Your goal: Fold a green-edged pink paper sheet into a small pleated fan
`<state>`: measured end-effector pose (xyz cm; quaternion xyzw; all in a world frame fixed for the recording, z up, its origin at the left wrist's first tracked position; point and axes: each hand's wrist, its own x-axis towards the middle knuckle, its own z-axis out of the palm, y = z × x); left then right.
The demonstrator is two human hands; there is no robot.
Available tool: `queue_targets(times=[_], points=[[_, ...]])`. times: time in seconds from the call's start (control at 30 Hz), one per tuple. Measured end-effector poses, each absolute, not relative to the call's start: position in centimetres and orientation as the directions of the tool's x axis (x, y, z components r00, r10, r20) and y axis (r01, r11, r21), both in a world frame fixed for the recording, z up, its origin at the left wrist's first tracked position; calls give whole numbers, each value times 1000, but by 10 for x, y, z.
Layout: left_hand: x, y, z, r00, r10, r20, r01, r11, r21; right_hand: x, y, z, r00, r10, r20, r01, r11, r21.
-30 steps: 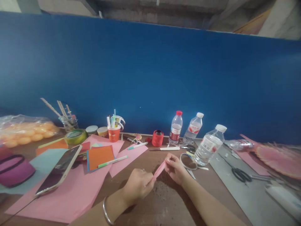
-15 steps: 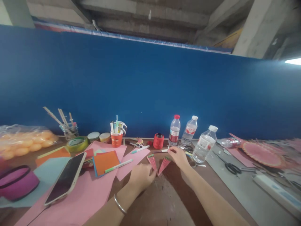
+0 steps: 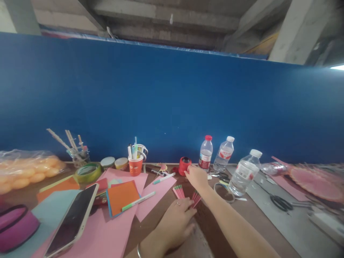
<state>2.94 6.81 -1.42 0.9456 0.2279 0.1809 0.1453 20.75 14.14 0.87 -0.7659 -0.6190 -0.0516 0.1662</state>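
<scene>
Two narrow fans of pleated pink paper [image 3: 179,192] with green tips spread on the brown table in the middle. Over their lower ends lies my left hand [image 3: 176,222], its fingers curled together on the folded paper and hiding where the fans meet. My right hand [image 3: 198,178] reaches past them, thumb and fingertips closed at the right side of a red spool [image 3: 184,165] with a dark core. The spool leans slightly. A white-and-teal marker [image 3: 164,178] lies left of it on pink paper.
Three water bottles [image 3: 205,154] and scissors [image 3: 222,176] stand or lie beyond my right arm, with a clear tape roll [image 3: 224,192] nearby. On the left are a phone [image 3: 72,218], orange paper squares [image 3: 123,195], green tape [image 3: 88,172] and a red pen cup [image 3: 135,166]. A blue partition [image 3: 172,96] rises behind.
My right hand has moved forward and left to the red spool, which now tilts. My left hand has slid right over the fans' lower ends. The view has shifted slightly.
</scene>
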Motion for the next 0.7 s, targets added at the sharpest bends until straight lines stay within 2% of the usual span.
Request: queue_targets(times=[0.17, 0.37, 0.7], points=[[31, 71, -16, 813, 514, 272, 390, -829, 400, 200, 141, 8, 196, 915, 353, 980, -174, -94], [31, 69, -16, 794, 542, 274, 398, -805, 441, 196, 145, 8, 138, 917, 373, 990, -135, -34], [31, 69, -14, 786, 552, 280, 394, -795, 460, 212, 146, 23, 187, 904, 385, 981, -151, -123]])
